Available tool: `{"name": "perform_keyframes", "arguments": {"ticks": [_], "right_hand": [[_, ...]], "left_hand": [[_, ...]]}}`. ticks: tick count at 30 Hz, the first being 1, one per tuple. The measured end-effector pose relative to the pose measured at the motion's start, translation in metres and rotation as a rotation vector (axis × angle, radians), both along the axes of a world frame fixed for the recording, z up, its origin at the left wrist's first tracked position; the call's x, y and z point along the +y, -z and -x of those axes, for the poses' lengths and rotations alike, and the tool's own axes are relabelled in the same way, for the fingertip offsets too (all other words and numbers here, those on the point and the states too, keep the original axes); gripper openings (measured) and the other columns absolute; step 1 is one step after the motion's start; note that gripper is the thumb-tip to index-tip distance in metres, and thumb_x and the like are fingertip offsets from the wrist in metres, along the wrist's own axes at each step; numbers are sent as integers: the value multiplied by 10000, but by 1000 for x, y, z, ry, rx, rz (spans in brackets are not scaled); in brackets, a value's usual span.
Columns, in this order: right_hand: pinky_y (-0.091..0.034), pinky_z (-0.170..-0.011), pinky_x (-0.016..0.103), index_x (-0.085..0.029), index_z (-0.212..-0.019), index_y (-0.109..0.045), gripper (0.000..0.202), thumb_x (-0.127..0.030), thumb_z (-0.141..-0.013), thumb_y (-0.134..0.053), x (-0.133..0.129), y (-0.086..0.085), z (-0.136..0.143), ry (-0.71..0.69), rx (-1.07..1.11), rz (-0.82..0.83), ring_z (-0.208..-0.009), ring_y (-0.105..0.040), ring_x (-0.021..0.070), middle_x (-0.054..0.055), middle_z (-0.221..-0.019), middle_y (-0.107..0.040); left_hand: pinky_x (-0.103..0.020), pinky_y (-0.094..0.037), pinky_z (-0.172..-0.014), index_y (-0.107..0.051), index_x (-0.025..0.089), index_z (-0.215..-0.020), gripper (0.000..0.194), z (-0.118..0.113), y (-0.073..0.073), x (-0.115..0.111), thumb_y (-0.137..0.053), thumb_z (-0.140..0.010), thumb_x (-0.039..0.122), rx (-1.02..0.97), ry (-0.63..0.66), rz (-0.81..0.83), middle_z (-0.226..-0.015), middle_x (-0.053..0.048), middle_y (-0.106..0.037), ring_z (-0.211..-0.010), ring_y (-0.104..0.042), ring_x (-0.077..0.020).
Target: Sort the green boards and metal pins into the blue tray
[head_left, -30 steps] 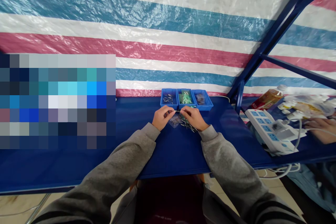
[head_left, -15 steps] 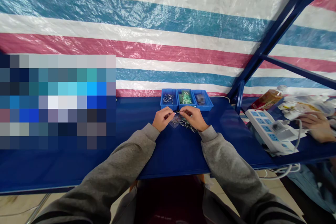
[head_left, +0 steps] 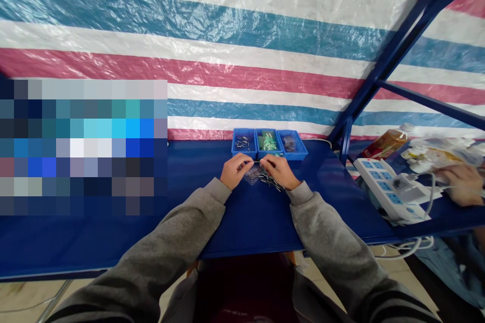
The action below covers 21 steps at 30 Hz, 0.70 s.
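Note:
Between the fingertips of my left hand and my right hand is a small thin dark rod, pinched at both ends. Under and beside my right hand lies a pile of black and silver rods on the blue table. A clear plastic bag is partly visible between the hands. Just beyond stand three blue bins: the left bin holds small rods, the middle bin green packets, and the right bin greyish clear pieces.
To the right are a white power strip with a plugged-in adapter, a bottle, plastic bags and another person's hand. A blue metal frame rises there. Blurring blocks hide the left side.
My fingertips have shifted slightly, and the thin rod between them now shows darker and level. The other person's hand at the right has moved a little and is blurred.

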State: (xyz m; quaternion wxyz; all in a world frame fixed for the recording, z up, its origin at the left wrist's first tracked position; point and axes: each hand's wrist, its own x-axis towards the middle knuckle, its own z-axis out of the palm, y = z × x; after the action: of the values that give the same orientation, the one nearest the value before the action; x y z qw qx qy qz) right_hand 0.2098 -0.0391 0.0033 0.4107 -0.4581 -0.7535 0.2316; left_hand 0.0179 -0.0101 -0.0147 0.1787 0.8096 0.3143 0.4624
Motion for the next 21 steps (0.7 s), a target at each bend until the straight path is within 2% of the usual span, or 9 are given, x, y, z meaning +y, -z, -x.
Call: {"name": "perform_keyframes", "arguments": {"ticks": [6,11,21], "right_hand": [[-433,-567,265,-199,-910,-649,310,-495,-870,-566,3,6,-1,12,46,-33,-581,-549,151,19,-683,-618],[-422,-549,256,-188,-820,-642,271,-453,-857,-602,4,8,0,-27,52,-63,-562,-529,140,12,-640,-595],[-401,-543,253,-194,-809,-601,259,-433,-893,-549,2,4,0,-49,59,-39,-552,-527,136,1,-636,-589]], "left_hand": [[-232,-408,-596,-596,160,-701,370,1,-3,-3,-432,-961,366,29,19,51,-669,-11,-581,-585,-509,-107],[-230,-405,-601,-579,162,-651,406,1,-3,-2,-427,-961,376,12,14,73,-603,4,-555,-567,-504,-106],[-218,-394,-544,-602,158,-669,387,0,-1,-2,-447,-948,377,7,36,104,-575,12,-565,-521,-501,-98]]}}
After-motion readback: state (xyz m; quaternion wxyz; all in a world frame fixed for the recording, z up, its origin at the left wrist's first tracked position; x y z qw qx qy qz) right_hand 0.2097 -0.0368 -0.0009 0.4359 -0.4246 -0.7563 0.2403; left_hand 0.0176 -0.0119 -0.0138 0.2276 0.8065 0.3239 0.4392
